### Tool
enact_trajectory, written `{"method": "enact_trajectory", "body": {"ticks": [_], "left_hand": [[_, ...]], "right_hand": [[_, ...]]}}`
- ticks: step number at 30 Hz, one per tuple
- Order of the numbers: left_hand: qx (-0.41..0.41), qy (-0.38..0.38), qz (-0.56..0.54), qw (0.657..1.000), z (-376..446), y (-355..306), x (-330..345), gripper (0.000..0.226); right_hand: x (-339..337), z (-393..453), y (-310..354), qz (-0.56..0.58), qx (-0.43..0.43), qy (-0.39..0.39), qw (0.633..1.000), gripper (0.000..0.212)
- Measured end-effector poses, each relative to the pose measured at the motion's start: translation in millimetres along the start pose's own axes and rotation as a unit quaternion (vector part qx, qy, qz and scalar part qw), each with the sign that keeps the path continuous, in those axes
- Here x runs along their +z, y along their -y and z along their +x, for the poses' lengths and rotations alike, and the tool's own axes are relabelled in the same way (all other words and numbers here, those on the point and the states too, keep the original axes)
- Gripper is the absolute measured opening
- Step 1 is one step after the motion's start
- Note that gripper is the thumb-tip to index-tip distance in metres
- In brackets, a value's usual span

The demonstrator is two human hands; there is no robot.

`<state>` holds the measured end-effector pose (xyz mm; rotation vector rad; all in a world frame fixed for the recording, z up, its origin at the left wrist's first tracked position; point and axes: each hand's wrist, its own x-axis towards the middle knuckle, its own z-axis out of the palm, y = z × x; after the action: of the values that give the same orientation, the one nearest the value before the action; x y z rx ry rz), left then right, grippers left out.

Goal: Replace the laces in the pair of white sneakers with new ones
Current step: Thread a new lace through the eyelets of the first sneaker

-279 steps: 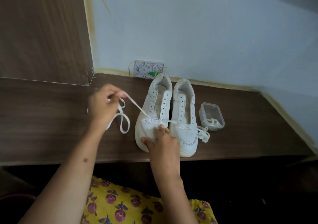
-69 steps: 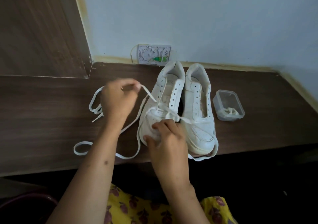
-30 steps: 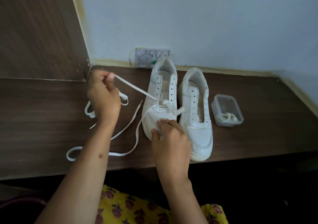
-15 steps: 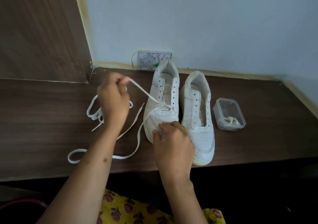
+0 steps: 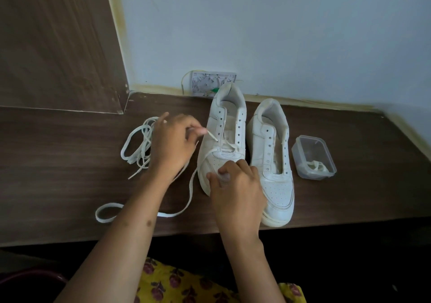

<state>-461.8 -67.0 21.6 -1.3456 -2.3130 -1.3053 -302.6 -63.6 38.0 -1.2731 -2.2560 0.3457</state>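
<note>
Two white sneakers stand side by side on a dark wooden table, toes toward me. The left sneaker has a white lace through its lowest eyelets. My left hand pinches one end of that lace just beside the shoe's left eyelet row. The lace's other part trails off the shoe's left side and loops across the table. My right hand presses down on the left sneaker's toe. The right sneaker has no lace in its eyelets.
A loose bundle of white lace lies left of my left hand. A clear plastic box with a coiled lace inside sits right of the shoes. A white wall socket is behind them. The table's front edge runs under my forearms.
My left hand has come back toward the shoe, so the lace end it holds is now short and close to the eyelets. My right hand stays on the toe.
</note>
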Motion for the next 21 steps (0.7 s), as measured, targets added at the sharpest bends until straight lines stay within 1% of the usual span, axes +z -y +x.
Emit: {"method": "enact_trajectory", "body": {"ticks": [2,4,6,8,9,10,11,13,14,16,18,21], "left_hand": [[-0.07,-0.072,-0.018,0.995,2.7,8.2,-7.5,0.012],[-0.116,-0.111,-0.01,0.987,3.4,13.7,-12.2,0.012],[-0.146,-0.101,0.009,0.984,2.8,15.4,-11.7,0.012],[-0.154,-0.078,0.037,0.984,2.1,15.2,-11.7,0.009],[-0.145,-0.066,0.05,0.986,2.2,16.8,-13.1,0.007],[-0.135,-0.048,0.059,0.988,2.4,18.4,-15.6,0.013],[-0.124,-0.019,0.061,0.99,3.0,20.5,-18.6,0.027],[-0.076,0.068,0.033,0.994,2.8,19.6,-24.8,0.053],[-0.041,0.117,0.014,0.992,1.8,16.5,-26.3,0.06],[0.022,0.191,0.0,0.981,-1.6,11.4,-25.4,0.064],[0.037,0.219,-0.017,0.975,-2.9,11.5,-24.5,0.066],[0.011,0.242,-0.074,0.967,-1.8,11.6,-27.5,0.074]], "right_hand": [[-0.6,1.8,-2.2,0.004,0.006,0.015,1.0,0.015],[-1.4,3.4,-4.1,0.009,0.01,0.028,1.0,0.014],[-1.9,4.8,-4.2,0.011,0.015,0.039,0.999,0.014],[-2.7,5.1,-3.8,0.012,0.014,0.041,0.999,0.015],[-3.0,5.3,-3.6,0.011,0.014,0.04,0.999,0.016],[-3.1,5.2,-3.1,0.01,0.013,0.039,0.999,0.016],[-2.6,5.3,-2.6,0.008,0.012,0.037,0.999,0.015],[-1.8,5.1,-1.8,0.006,0.01,0.025,1.0,0.016],[-1.2,5.2,-1.4,0.003,0.01,0.016,1.0,0.017],[0.5,4.9,-0.7,-0.004,0.008,-0.006,1.0,0.021],[1.8,4.8,-0.5,-0.002,0.004,-0.024,1.0,0.023],[4.1,5.4,-0.4,0.006,-0.003,-0.033,0.999,0.021]]}}
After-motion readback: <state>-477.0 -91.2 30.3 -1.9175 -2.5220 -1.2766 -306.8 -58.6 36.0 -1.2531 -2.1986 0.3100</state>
